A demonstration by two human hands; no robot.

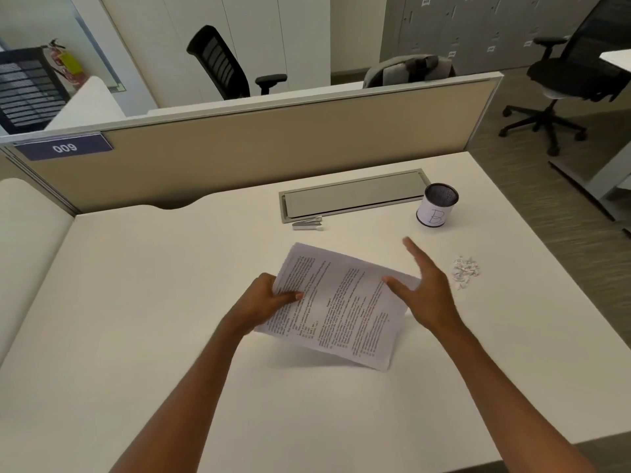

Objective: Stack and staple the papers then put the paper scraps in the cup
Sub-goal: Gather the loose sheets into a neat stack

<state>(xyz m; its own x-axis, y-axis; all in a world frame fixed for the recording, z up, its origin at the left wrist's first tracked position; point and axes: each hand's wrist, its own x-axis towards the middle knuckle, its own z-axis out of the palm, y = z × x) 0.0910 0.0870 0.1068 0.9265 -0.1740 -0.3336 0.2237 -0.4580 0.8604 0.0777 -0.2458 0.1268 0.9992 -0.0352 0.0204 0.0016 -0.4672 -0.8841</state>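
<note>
I had my left hand (264,303) pinching the printed papers (336,303) by their left edge, lifted off the desk (136,302) — presumably to square the stack. My right hand (425,291) was spread flat against the right edge, gripping nothing. Stapler (307,223), scraps (465,269) and cup (437,205) lay beyond — untouched.

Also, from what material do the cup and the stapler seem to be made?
The cup looks like black metal wire mesh: the inside shows a fine grid. A white paper label with a handwritten "B" wraps its outside. The stapler looks like silver metal or metallic-finish plastic, with a pale sheen; it is too small to tell which.
</note>
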